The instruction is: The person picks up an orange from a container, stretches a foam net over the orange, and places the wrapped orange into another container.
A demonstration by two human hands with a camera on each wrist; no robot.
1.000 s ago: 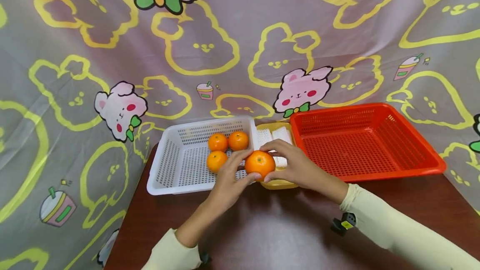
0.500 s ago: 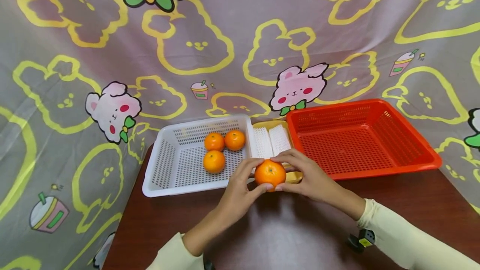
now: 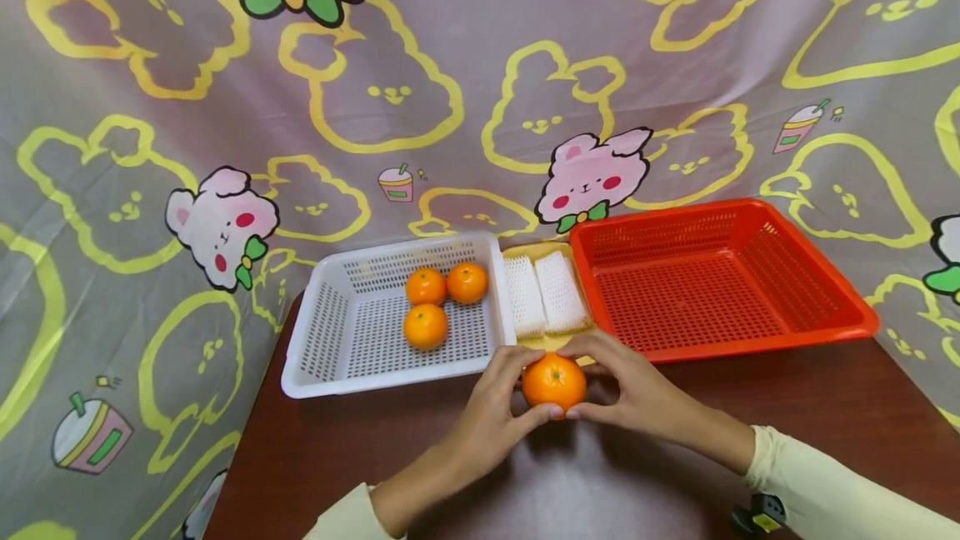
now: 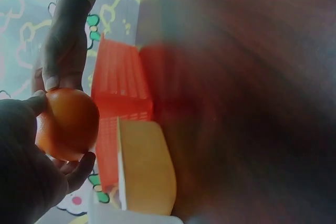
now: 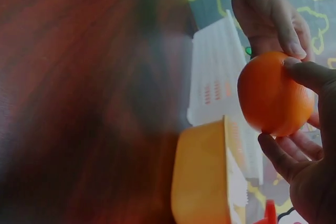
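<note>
Between both hands an orange (image 3: 555, 384) is held up over the table, in front of the yellow basket. My left hand (image 3: 487, 411) grips its left side, thumb at the front and fingers curled behind. From the right, my right hand (image 3: 637, 390) holds it the same way, the thumb tips almost meeting. Both wrist views show the orange (image 4: 68, 124) clear of the tabletop. Three more oranges (image 3: 426, 326) lie in the white basket (image 3: 405, 380) at left. Two white foam-net stacks (image 3: 562, 292) lie side by side in the small yellow basket (image 3: 551, 343).
A large red basket (image 3: 690, 298) with nothing in it stands right of the yellow one. The baskets stand in a row along the back of the dark wooden table (image 3: 337, 457). Behind them hangs a cartoon-printed cloth (image 3: 435, 40).
Both hands have brought the orange from over the gap between white and yellow baskets toward the person and slightly right. The foam nets are now uncovered. The head view has shifted slightly.
</note>
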